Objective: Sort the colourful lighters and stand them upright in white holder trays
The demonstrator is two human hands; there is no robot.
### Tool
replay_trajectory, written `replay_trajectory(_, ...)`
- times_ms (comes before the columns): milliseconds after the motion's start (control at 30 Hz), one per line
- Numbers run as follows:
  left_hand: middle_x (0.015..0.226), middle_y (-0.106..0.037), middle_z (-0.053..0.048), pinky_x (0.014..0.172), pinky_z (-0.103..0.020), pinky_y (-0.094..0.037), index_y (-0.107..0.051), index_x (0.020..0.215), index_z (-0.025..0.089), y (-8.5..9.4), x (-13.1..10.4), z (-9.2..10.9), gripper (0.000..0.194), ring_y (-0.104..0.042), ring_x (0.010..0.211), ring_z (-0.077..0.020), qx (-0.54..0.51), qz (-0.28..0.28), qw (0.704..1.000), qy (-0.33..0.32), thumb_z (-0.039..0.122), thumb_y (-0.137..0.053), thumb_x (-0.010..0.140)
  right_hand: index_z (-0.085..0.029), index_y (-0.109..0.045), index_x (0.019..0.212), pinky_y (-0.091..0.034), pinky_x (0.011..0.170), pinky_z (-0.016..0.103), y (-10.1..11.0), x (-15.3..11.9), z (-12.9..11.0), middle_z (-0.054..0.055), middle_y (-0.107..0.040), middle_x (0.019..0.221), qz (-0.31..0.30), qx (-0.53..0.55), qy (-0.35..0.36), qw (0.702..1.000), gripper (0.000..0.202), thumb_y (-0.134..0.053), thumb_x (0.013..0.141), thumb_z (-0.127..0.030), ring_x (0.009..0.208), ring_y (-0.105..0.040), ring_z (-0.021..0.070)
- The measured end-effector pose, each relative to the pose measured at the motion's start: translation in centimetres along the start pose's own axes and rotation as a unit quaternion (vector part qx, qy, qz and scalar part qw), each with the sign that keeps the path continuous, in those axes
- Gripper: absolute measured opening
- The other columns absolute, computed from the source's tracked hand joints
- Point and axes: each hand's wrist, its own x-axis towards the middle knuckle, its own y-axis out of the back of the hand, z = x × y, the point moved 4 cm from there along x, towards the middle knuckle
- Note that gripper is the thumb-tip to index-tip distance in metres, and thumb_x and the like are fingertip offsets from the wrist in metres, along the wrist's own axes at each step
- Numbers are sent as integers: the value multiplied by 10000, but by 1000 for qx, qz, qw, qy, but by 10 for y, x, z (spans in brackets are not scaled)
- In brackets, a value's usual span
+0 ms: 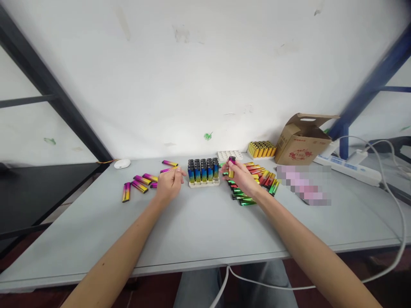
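My right hand (244,177) holds a purple-and-yellow lighter (231,167) upright between thumb and fingers, its black top showing. Just left of it stands a white tray (205,184) with rows of blue-and-yellow lighters (201,171), black tops up. On the tray's other side, my left hand (169,185) is closed with fingers curled; whatever it may hold is hidden. Purple-and-yellow lighters (139,186) lie scattered to the left of that hand. Under and beyond my right hand is a loose pile of green lighters (247,201) and red-and-yellow lighters (265,178).
By the wall are a white tray with holes (230,155) and a tray of yellow lighters (262,149). An open cardboard box (297,143) stands at the back right, near a white power strip (349,169) with cables. A white rounded case (122,164) lies at the back left.
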Motion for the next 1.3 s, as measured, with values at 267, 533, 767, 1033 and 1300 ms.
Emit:
replay_trajectory(267,600,-671,-20,585,-258,-451,-543,516,203,-1,0,5,533,-620,565,-132,33,-25,999,-17,362,-307,966,-225,-711,997,-436,665,272,-6,-8,-15,52,-633,1022,-1,-276,128,952,280,-613,836,-431,859,-554,175)
replay_trajectory(533,561,-647,-18,593,-273,-430,-584,551,198,0,2,5,503,-575,511,-135,85,-30,996,-18,358,-329,954,-205,-732,979,-420,605,285,4,2,5,28,-688,829,19,-310,101,945,295,-670,781,-416,654,-530,157)
replay_trajectory(767,696,-685,-34,650,-286,-447,-663,726,194,-2,3,2,493,-633,668,-167,69,-37,996,31,369,-277,978,-224,-607,1039,-457,721,332,1,-2,4,11,-675,835,80,-415,143,895,322,-684,784,-404,681,-560,172)
replay_trajectory(1033,1102,-621,-105,960,-387,-420,-610,1085,182,-6,7,-5,341,-542,1088,-256,135,-39,989,44,358,-349,954,-227,-591,1165,-421,951,387,-10,-5,-7,109,-572,1180,94,-559,240,788,361,-616,842,-386,1110,-530,280)
replay_trajectory(1300,1191,-608,-135,1006,-458,-376,-580,1143,178,-21,-1,-29,331,-533,1155,-310,221,-144,959,104,339,-427,897,-184,-634,1030,-399,961,413,39,5,-3,112,-654,1070,57,-615,137,774,261,-502,898,-367,1077,-555,283)
